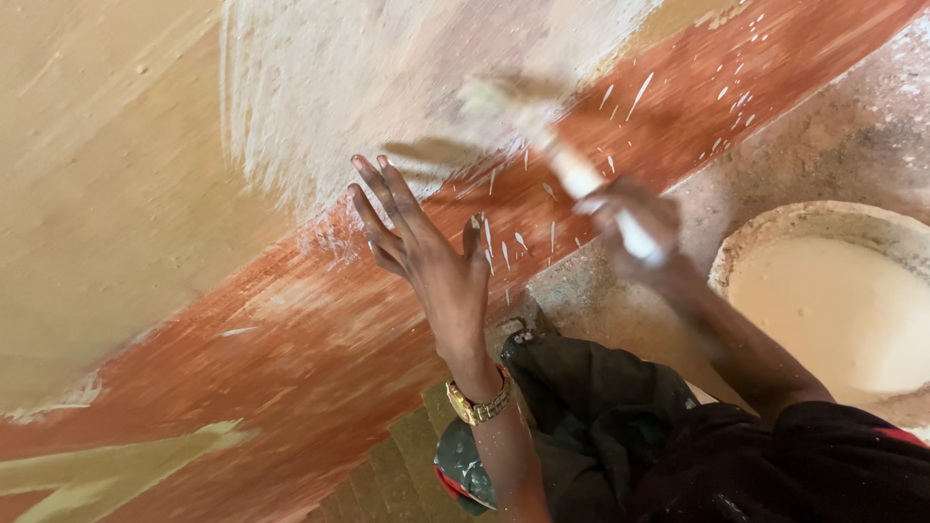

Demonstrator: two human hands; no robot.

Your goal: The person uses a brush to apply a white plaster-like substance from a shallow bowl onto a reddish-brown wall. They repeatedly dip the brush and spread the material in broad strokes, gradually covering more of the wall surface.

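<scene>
Right hand (635, 228) grip closed round blurred paintbrush (542, 136); left hand (426, 257) spread flat on half-whitewashed red-brown wall (291, 320); paint bucket (833, 291) near.

The wall (107, 174) before me is tan above, with a rust-red band (320, 329) below it, flecked with white drips. A pale, whitish streaky patch (368, 87) covers the tan higher up. My brush (567, 165) has a white handle and cream-smeared bristles. The bucket (775, 228) holds beige paint, its rim crusted pale. My watch (478, 405) is gold. My clothes (620, 426) are black, with a red edge.
</scene>
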